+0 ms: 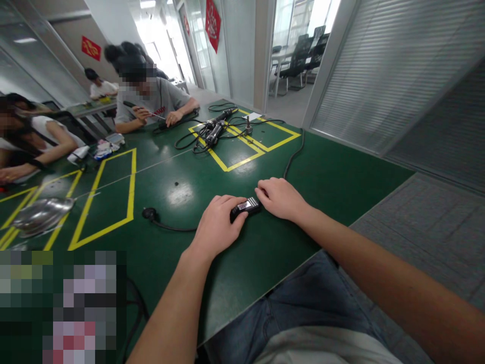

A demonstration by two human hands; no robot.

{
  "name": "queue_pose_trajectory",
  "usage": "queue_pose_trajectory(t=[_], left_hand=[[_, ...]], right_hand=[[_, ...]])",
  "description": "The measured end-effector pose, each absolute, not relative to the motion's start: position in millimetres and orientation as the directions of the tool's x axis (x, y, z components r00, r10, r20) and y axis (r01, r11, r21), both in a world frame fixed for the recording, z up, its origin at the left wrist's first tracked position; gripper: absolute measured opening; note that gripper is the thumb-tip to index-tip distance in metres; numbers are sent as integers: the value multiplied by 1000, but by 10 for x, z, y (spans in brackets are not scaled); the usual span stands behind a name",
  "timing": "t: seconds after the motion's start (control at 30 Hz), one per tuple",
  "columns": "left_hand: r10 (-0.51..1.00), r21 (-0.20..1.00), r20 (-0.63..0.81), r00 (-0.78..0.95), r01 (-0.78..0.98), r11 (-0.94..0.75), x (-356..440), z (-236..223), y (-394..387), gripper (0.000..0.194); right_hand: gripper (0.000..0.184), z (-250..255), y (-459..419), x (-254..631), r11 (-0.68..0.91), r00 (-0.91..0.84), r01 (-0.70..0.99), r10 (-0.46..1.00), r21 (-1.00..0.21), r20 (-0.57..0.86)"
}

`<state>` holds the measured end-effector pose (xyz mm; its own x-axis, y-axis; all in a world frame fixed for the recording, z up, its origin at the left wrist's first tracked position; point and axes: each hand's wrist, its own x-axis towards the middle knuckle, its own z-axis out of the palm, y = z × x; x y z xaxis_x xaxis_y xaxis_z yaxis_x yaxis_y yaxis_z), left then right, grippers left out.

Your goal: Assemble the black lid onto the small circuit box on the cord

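Note:
A black power adapter [246, 206] with a white label lies low over the green table in front of me. My left hand [222, 220] is closed around its left end, thumb on the near side. From that side a black cord [178, 230] leads left to a power plug [150, 214] on the table. My right hand [280, 198] is at the adapter's right end with curled fingers. A black cable [293, 159] runs from the table's far part into this hand, whose fingertips are partly hidden.
Yellow tape [132, 192] marks rectangles on the green table [341, 172]. Black handheld tools [215, 131] with tangled cords lie farther back, beside a small metal part [248, 126]. A shiny metal bowl-like piece [43, 215] sits at left. Co-workers [151, 98] sit across and to the left.

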<state>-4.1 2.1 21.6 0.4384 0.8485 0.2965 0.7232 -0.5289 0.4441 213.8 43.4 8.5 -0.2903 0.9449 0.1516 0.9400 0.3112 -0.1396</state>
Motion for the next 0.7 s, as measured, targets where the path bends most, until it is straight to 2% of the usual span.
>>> queue_pose_trajectory(t=[0.13, 0.23, 0.33, 0.43, 0.53, 0.63, 0.7], left_hand=[[899, 465, 330, 287, 780, -420, -46, 210, 60, 34], [942, 430, 293, 162, 858, -281, -74, 196, 95, 38], [972, 393, 203, 120, 899, -193, -88, 202, 105, 37], [977, 362, 195, 88, 919, -155, -73, 260, 79, 34], [981, 252, 192, 23, 965, -72, -45, 360, 28, 19], [993, 105, 116, -5, 994, -8, -19, 451, -19, 37], [999, 46, 45, -9, 999, 7, -3, 482, -36, 46]], right_hand=[[31, 49, 445, 2149, 318, -293, 937, 941, -144, 168], [34, 36, 445, 2153, 331, -305, 932, 936, -147, 177], [41, 38, 442, 2156, 345, -319, 927, 931, -147, 179], [48, 42, 440, 2163, 357, -330, 922, 927, -148, 177], [52, 40, 445, 2170, 363, -335, 919, 925, -153, 181], [52, 36, 453, 2174, 368, -339, 917, 922, -156, 186], [51, 35, 456, 2175, 372, -342, 915, 921, -157, 188]])
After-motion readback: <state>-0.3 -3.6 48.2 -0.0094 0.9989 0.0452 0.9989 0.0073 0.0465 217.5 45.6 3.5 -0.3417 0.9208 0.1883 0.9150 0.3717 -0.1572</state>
